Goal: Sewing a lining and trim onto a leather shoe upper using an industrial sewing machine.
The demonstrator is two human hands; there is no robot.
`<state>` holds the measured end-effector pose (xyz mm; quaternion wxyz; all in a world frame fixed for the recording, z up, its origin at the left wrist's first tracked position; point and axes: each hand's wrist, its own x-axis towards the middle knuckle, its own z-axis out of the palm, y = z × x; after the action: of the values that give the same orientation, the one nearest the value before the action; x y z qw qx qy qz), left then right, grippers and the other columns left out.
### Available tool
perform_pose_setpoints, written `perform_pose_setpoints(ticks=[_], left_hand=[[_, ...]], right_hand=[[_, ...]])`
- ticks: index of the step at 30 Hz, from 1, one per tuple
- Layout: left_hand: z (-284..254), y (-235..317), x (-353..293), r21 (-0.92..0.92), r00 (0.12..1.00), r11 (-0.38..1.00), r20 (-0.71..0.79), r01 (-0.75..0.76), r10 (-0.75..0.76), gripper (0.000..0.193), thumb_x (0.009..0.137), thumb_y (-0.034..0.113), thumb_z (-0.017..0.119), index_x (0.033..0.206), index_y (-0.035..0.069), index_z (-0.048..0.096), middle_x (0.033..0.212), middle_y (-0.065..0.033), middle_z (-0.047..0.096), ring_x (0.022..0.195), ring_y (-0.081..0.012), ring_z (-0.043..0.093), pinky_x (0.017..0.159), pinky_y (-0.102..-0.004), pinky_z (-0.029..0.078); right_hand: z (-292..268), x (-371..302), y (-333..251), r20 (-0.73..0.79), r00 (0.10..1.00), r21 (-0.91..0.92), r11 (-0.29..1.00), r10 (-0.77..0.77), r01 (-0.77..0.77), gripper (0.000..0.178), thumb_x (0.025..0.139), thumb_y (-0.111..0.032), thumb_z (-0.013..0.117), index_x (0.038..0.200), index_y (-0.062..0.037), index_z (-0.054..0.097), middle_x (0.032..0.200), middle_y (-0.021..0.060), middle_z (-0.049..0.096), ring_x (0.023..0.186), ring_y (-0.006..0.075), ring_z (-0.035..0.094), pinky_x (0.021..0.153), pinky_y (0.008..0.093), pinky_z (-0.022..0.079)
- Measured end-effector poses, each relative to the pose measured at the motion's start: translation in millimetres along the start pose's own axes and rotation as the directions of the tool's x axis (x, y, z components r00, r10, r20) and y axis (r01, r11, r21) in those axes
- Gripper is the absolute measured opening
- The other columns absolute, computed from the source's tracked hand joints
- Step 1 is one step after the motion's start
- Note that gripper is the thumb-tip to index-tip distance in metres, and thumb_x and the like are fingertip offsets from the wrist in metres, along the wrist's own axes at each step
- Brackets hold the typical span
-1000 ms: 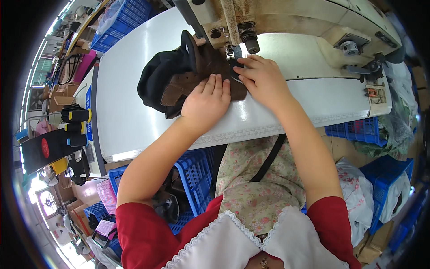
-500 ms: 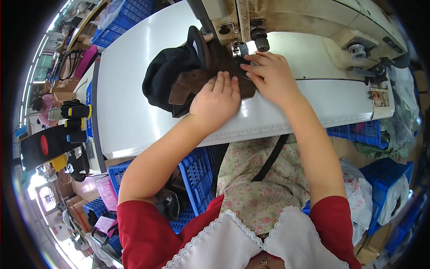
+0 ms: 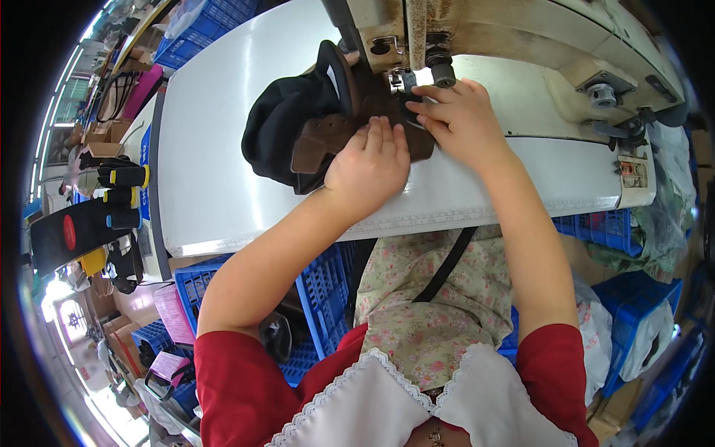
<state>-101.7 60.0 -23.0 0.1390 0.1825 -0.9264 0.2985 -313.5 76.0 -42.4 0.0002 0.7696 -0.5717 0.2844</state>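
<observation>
A soft black and brown workpiece (image 3: 283, 134) lies on the white table under the sewing machine's presser foot (image 3: 401, 80). Its left part is puffed black cloth; the rest is brown and looks like leather or suede, with a black curved edge standing up at the back. My left hand (image 3: 369, 160) rests on the brown part, fingers stretched out flat. Right of the foot, my right hand (image 3: 465, 123) reaches in with its fingers extended and apart, the tips at the workpiece's dark right edge. The needle point cannot be made out.
The sewing machine (image 3: 521, 37) overhangs the back and right of the white table (image 3: 208, 164). Blue crates (image 3: 324, 298) stand below the front edge, near my lap. At far left are thread spools (image 3: 130, 176), and a plastic bag (image 3: 666, 186) hangs at the right.
The view has shifted slightly. Both hands stay on the workpiece in nearly the same pose, and the workpiece shows little movement under the foot.
</observation>
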Motion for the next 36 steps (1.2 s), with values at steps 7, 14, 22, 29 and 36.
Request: perform_pose_setpoints(ticks=[7, 14, 22, 29, 36], left_hand=[[1.6, -0.7, 4.2, 0.004, 1.0, 1.0, 0.001, 0.0, 0.0, 0.036, 0.075, 0.016, 0.058, 0.105, -0.003, 0.066, 0.104, -0.019, 0.071, 0.099, -0.0281, 0.069, 0.084, -0.0338, 0.056], [4.3, -4.1, 6.9, -0.009, 1.0, 1.0, -0.011, 0.001, -0.001, 0.036, 0.075, 0.018, 0.058, 0.104, -0.003, 0.067, 0.102, -0.0188, 0.072, 0.098, -0.0278, 0.07, 0.082, -0.0329, 0.056], [3.8, -5.7, 9.3, -0.01, 1.0, 1.0, 0.012, 0.0, 0.0, 0.036, 0.075, 0.018, 0.059, 0.103, -0.003, 0.067, 0.103, -0.0189, 0.072, 0.098, -0.0275, 0.069, 0.083, -0.0326, 0.056], [4.1, -10.9, 9.5, -0.036, 0.999, 0.999, 0.033, -0.027, 0.028, 0.037, 0.075, 0.018, 0.059, 0.104, -0.004, 0.067, 0.104, -0.0202, 0.071, 0.099, -0.0281, 0.069, 0.082, -0.0333, 0.056], [5.3, -17.8, 9.3, -0.048, 0.998, 0.998, 0.052, -0.034, 0.036, 0.038, 0.075, 0.019, 0.059, 0.104, -0.004, 0.067, 0.105, -0.0202, 0.071, 0.099, -0.0282, 0.069, 0.083, -0.0335, 0.056]], right_hand=[[1.6, 6.1, 9.2, 0.021, 1.0, 0.036, 0.999, 0.02, -0.021, 0.021, 0.086, -0.022, 0.068, 0.105, -0.0241, 0.077, 0.118, -0.0065, 0.069, 0.124, 0.021, 0.053, 0.108, 0.0467, 0.031], [8.4, 12.0, 19.1, -0.031, 1.0, 0.119, 0.993, 0.002, 0.002, 0.019, 0.085, -0.019, 0.07, 0.102, -0.0216, 0.076, 0.112, -0.0057, 0.071, 0.12, 0.0181, 0.056, 0.102, 0.0431, 0.035], [3.7, 18.6, 18.9, -0.12, 0.991, 0.145, 0.986, -0.06, 0.077, 0.021, 0.077, -0.012, 0.075, 0.097, -0.0166, 0.077, 0.103, -0.0009, 0.072, 0.104, 0.022, 0.064, 0.092, 0.0403, 0.046], [1.3, 21.4, 14.8, -0.169, 0.977, 0.086, 0.986, -0.127, 0.143, 0.021, 0.073, -0.008, 0.076, 0.094, -0.0133, 0.077, 0.101, 0.0001, 0.073, 0.098, 0.0235, 0.066, 0.085, 0.0393, 0.052], [7.7, 22.4, 18.3, -0.148, 0.982, 0.073, 0.989, -0.117, 0.129, 0.021, 0.075, -0.01, 0.075, 0.096, -0.0139, 0.077, 0.102, -0.0012, 0.073, 0.101, 0.0216, 0.065, 0.088, 0.0394, 0.05]])
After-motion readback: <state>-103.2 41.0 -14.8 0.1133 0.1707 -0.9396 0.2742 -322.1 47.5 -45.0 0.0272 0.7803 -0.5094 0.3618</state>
